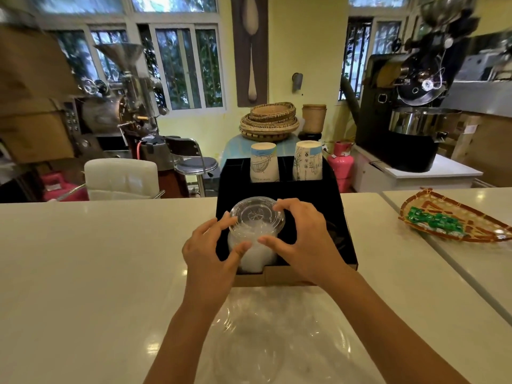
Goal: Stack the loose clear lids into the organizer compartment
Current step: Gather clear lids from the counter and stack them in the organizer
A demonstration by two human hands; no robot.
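A black organizer stands on the counter straight ahead. In its front left compartment rises a stack of clear lids, the top lid tilted slightly toward me. My left hand touches the stack from the left, fingertips on its rim and thumb low on the front. My right hand wraps the stack from the right, fingers on the top rim and thumb against the front. Between my forearms, crumpled clear plastic wrap lies on the counter; whether loose lids are in it is unclear.
Two stacks of paper cups stand upside down in the organizer's rear compartments. A woven tray with green packets lies at the right. The pale counter spreads left and right. Chairs and roasting machines stand beyond the counter.
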